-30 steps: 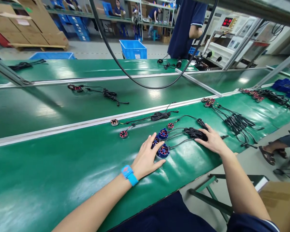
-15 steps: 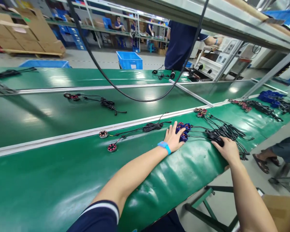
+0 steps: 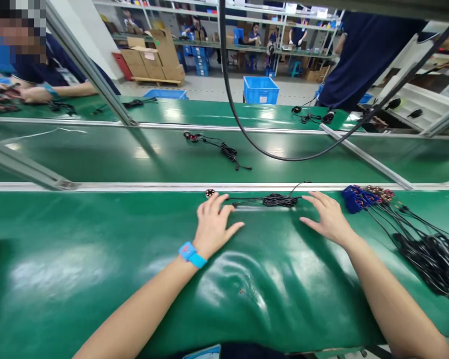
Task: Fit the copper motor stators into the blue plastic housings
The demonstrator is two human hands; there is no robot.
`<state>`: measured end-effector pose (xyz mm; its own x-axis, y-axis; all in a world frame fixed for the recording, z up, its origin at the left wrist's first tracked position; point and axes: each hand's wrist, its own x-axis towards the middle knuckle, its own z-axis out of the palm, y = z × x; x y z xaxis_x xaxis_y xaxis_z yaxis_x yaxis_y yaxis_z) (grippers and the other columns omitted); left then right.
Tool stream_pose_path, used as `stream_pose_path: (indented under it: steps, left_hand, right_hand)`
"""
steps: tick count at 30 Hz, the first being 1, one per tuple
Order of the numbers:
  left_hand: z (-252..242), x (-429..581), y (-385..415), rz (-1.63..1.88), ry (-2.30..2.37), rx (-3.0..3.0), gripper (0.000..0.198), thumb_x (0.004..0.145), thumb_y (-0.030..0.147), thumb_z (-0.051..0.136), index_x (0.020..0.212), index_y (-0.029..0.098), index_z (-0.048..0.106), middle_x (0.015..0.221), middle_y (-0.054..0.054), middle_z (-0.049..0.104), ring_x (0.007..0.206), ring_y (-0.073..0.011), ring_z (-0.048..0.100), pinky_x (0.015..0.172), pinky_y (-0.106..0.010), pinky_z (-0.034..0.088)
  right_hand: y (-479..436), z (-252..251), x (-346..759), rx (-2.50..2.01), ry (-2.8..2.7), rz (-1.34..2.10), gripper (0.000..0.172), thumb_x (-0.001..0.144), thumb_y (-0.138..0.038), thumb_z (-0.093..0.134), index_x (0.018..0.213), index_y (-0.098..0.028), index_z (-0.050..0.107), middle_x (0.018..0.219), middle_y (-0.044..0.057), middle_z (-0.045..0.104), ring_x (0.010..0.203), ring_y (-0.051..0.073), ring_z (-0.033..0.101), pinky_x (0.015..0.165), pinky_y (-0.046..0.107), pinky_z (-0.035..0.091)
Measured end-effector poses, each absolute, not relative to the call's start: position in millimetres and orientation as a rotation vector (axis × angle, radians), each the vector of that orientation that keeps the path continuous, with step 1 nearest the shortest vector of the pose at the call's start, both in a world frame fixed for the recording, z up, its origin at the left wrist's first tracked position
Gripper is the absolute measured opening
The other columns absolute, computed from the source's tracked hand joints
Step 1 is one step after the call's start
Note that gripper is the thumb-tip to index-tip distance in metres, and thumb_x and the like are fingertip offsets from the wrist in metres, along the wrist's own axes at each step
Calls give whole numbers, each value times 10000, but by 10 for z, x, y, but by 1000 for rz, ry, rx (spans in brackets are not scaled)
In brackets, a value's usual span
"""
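My left hand (image 3: 212, 224), with a blue wristband, lies flat on the green belt (image 3: 97, 279) with fingers spread, its fingertips next to a small round stator part (image 3: 209, 193). That part's black cable bundle (image 3: 280, 200) lies between my hands. My right hand (image 3: 327, 217) is open too, fingers stretched toward the bundle's right end, holding nothing. Off to the right sit the blue round parts (image 3: 355, 198) and a heap of black cables (image 3: 430, 249).
Another wired part (image 3: 219, 144) lies on the middle belt. A thick black hose (image 3: 247, 139) hangs over it. A person in dark blue (image 3: 362, 55) stands at the back right, and another person (image 3: 41, 75) works at the far left. A blue crate (image 3: 261, 89) stands beyond the belts.
Both hands have let go of the blue parts and cable heap, now lying at the right, and moved left to the single wired part. The view has swung left.
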<state>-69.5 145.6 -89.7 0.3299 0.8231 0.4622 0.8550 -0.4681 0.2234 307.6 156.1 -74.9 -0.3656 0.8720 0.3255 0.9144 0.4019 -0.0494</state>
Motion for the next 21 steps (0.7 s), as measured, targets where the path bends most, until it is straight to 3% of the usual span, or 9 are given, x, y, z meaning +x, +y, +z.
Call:
stream_pose_path:
  steps: [3, 5, 7, 9, 14, 17, 21]
  left_hand:
    - [-978, -1130, 1570, -651, -1637, -2472, 277, 880, 478, 694, 956, 211, 677, 1456, -164, 500, 1403, -420, 380, 1042, -610, 387]
    - [-1002, -1286, 1641, -581, -1623, -2528, 222, 907, 435, 665, 924, 214, 680, 1426, -145, 536, 1378, -401, 415, 1024, -589, 408]
    - [-994, -1383, 1741, -534, -1585, -2604, 188, 927, 399, 635, 944, 218, 683, 1413, -130, 553, 1365, -381, 433, 1022, -574, 417]
    - [-959, -1454, 1878, -475, -1502, -2706, 172, 933, 380, 622, 973, 225, 685, 1436, -115, 541, 1376, -366, 420, 1041, -566, 407]
    - [-868, -1543, 2209, -373, -1331, -2882, 168, 921, 371, 639, 1018, 241, 686, 1370, -93, 594, 1294, -304, 507, 1047, -492, 427]
    - [-853, -1537, 2273, -361, -1337, -2884, 197, 926, 367, 623, 1046, 225, 687, 1332, -123, 604, 1240, -335, 532, 1016, -516, 435]
    - [-836, -1505, 2244, -339, -1323, -2918, 219, 961, 357, 549, 1096, 225, 661, 1319, -119, 585, 1167, -304, 573, 964, -480, 470]
  right_hand:
    - [2016, -857, 2824, -1519, -2452, -12, 702, 868, -557, 626, 1457, -231, 428, 1496, 132, 485, 1412, 362, 403, 1137, 566, 339]
    - [2202, -898, 2751, -1517, -2474, 127, 702, 853, -555, 634, 1440, -221, 443, 1414, 140, 557, 1347, 358, 477, 1117, 568, 359]
    - [2273, -896, 2727, -1514, -2497, 248, 580, 858, -516, 622, 1345, -216, 527, 1217, 128, 654, 1162, 321, 605, 1025, 515, 452]
    - [2232, -857, 2727, -1511, -2524, 307, 419, 856, -459, 615, 1192, -209, 600, 1050, 103, 666, 973, 272, 651, 894, 431, 520]
    - [1881, -754, 2740, -1656, -2563, 188, 261, 836, -312, 597, 1064, -204, 531, 996, 84, 643, 847, 237, 653, 737, 339, 509]
    - [1695, -764, 2741, -1780, -2541, 107, 272, 897, -420, 581, 1043, -212, 484, 855, 55, 648, 708, 238, 634, 613, 324, 455]
    - [1538, -815, 2734, -1683, -2564, -240, 324, 949, -523, 511, 979, -200, 489, 877, 100, 618, 811, 274, 608, 696, 362, 466]
